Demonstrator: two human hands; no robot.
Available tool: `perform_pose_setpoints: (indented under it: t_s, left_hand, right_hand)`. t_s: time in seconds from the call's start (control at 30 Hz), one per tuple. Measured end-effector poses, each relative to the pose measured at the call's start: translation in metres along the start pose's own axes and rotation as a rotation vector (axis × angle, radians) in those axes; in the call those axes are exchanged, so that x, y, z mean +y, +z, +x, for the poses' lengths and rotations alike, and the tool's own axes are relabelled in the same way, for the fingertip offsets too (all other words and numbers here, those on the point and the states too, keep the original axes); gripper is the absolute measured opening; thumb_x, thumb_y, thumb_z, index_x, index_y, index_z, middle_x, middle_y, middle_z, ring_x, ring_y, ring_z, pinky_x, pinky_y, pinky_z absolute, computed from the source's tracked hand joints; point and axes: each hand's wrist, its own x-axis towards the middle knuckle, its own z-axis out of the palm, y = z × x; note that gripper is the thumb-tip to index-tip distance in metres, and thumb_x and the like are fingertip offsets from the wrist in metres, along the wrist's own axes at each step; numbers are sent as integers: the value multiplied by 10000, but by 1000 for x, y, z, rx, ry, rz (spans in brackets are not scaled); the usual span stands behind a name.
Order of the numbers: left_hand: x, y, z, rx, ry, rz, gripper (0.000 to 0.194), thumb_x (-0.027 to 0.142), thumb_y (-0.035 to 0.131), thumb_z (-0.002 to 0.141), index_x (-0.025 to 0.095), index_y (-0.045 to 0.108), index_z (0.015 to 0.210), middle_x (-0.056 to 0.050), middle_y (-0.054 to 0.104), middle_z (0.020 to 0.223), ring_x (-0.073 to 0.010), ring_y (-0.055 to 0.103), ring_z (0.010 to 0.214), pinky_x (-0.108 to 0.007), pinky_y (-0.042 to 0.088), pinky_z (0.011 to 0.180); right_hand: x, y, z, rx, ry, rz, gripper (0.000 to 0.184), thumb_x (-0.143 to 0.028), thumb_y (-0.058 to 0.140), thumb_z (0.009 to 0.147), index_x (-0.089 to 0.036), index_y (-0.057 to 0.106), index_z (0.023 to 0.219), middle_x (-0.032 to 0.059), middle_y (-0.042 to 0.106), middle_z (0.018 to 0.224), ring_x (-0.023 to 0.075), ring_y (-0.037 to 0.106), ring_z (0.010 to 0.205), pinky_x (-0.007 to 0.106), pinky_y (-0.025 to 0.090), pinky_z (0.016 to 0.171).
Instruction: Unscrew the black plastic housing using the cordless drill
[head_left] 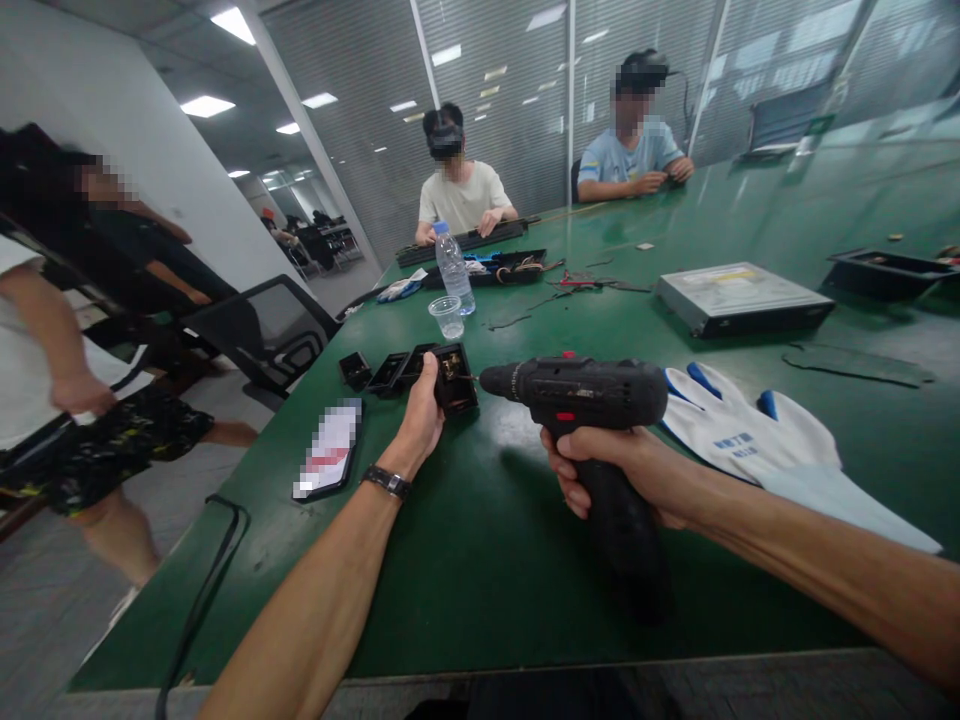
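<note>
My left hand (421, 418) is closed on a small black open box (454, 378) that stands on the green table (480, 560); metal parts show inside it. My right hand (615, 470) is wrapped round the grip of a black cordless drill (577, 395). The drill lies level and its bit points left into the box. More small black box parts (379, 370) lie just left of the held box. A watch sits on my left wrist.
A phone (330, 450) lies left of my left arm. White and blue gloves (742, 430) lie right of the drill. A plastic cup (448, 316), a water bottle (454, 265), an optical drive (742, 297) and black trays sit farther back. Two people sit across the table; others stand at left.
</note>
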Motion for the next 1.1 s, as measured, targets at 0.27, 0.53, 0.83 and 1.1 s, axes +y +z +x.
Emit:
perform_pose_setpoints:
  t_s: [0.27,0.53,0.83,1.1]
  left_hand:
    - [-2,-1,2,8,8,-24,593,659,574,956,141,730,1200,-135,783,1156,-239,751,1045,-354,616,927]
    - [-5,-5,6,12,17,-11,594,666,588,944,158,721,1224,-126,786,1126,-248,751,1042,-360,623,902]
    - [-3,-2,4,20,4,7,598,664,557,962,147,717,1217,-140,771,1179,-247,740,1067,-356,619,908]
    - [0,2,1,28,-2,-30,588,638,571,967,135,717,1235,-144,776,1162,-251,742,1074,-359,617,922]
  right_hand:
    - [3,-3,2,-12,-2,17,123,-247,715,808,-172,656,886,-24,586,703,123,578,525,277,497,523]
    - [4,-4,0,-6,6,23,115,-249,716,822,-170,671,893,-17,589,714,123,579,538,278,499,530]
    - [1,-1,1,17,14,26,129,-247,734,800,-164,675,880,-17,591,702,122,577,525,271,494,517]
    - [0,-1,-1,4,11,15,124,-239,731,797,-164,665,871,-18,593,700,120,579,529,268,501,524]
